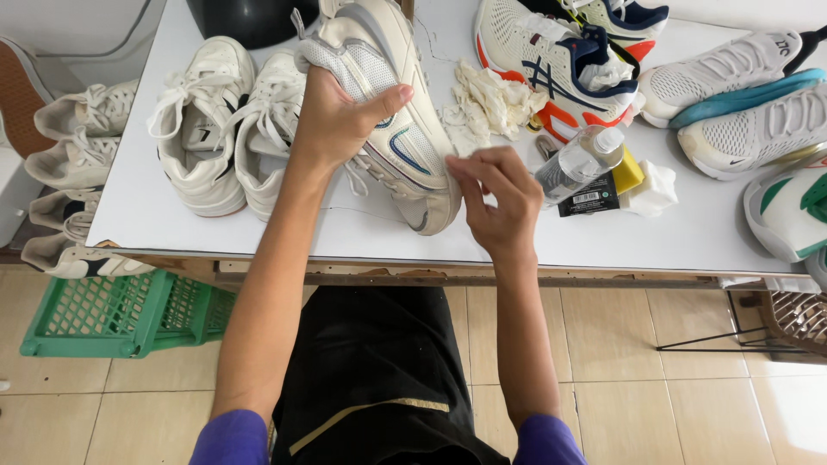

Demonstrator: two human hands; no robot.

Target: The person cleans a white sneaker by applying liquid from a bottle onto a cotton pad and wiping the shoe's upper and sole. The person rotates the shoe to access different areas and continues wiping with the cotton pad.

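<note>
L hand [332, 116] gripped cream sneaker [392, 112] on table [680, 232]. R hand [495, 194] at 4 o'clock of it, fingertips pinched narrow; held item unclear.

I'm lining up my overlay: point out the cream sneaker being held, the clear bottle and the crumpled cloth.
cream sneaker [405, 129]: head view, on its mesh side panel.
clear bottle [575, 165]: head view, on the middle of its body.
crumpled cloth [487, 103]: head view, on its bunched centre.
</note>
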